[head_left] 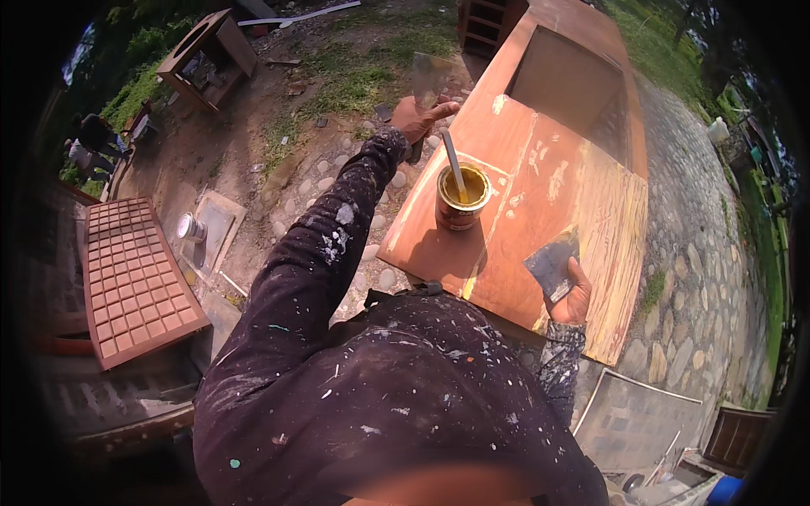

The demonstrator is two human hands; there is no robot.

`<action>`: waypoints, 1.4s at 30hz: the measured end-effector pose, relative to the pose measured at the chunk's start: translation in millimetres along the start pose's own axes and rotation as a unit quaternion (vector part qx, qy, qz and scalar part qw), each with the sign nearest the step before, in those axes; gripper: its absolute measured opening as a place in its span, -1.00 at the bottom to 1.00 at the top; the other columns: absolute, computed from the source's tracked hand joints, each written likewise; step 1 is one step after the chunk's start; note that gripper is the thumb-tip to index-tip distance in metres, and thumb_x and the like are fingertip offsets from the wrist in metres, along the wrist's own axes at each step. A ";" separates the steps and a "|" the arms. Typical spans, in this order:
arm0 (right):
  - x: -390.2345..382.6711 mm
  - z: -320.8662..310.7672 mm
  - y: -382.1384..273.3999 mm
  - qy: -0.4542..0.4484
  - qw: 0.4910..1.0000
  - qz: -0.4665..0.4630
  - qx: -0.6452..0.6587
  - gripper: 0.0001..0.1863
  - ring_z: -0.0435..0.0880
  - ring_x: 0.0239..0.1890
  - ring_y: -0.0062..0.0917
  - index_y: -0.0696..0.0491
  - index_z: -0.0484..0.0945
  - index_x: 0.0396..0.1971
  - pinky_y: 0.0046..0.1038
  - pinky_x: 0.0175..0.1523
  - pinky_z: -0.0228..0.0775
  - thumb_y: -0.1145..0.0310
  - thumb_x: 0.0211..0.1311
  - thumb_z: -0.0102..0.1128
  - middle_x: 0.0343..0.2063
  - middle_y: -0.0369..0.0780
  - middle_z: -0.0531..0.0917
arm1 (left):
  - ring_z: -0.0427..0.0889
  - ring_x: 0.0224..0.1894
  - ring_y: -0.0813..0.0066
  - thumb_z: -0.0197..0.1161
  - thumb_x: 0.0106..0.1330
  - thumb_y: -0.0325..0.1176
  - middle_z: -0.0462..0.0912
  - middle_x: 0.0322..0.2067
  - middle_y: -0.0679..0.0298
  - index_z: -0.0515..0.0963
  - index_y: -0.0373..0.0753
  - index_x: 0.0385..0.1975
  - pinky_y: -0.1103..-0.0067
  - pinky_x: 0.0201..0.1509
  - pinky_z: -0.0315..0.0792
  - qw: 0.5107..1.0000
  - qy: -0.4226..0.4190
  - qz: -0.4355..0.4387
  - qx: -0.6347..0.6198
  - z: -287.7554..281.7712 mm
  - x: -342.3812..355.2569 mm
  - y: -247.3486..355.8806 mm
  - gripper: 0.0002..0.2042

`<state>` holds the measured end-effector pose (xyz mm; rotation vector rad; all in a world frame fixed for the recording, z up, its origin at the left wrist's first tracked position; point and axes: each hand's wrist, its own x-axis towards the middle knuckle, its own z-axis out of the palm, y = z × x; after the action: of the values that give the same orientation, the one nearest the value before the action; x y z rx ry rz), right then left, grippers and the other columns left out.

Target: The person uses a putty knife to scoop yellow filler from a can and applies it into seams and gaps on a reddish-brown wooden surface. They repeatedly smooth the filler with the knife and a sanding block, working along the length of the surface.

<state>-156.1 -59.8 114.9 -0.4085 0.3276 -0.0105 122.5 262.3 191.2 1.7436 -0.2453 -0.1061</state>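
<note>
My left hand [413, 120] is at the left edge of a reddish wooden panel [434, 244], closed on a thin, flat putty spreader [432, 78] that points away from me. At the panel's near right part, my right hand [573, 297] grips a grey metal putty spreader [553, 266] with yellowish smears along its edge. Between my hands an open can [458, 216] of yellow-brown putty stands on the panel, a flat stirring stick [454, 162] leaning in it. Pale yellow streaks [603, 253] cover the panel's right side, and lighter patches dot its middle.
A rectangular recess [567, 80] opens in the panel's far part. To the left lie a gridded wooden door [139, 278] and a small can [191, 226] on a board. A wooden cabinet frame [207, 63] stands farther off. Cobblestones [683, 278] run along the right.
</note>
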 end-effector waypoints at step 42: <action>60.0 64.6 57.2 -0.025 0.976 0.094 -0.195 -0.61 0.65 0.03 -0.38 0.30 0.41 0.14 -0.33 0.17 0.51 0.46 0.36 0.09 0.01 -0.09 0.62 | 0.61 -0.51 0.28 0.22 0.35 -0.15 0.58 -0.57 0.05 0.57 -0.32 -0.32 0.39 -0.36 0.45 0.947 0.005 0.239 0.216 22.1 -45.7 30.9 -0.70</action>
<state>-82.2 13.2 129.8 -0.7645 0.3181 0.2519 70.2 246.0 214.4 2.0651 -0.7191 0.3336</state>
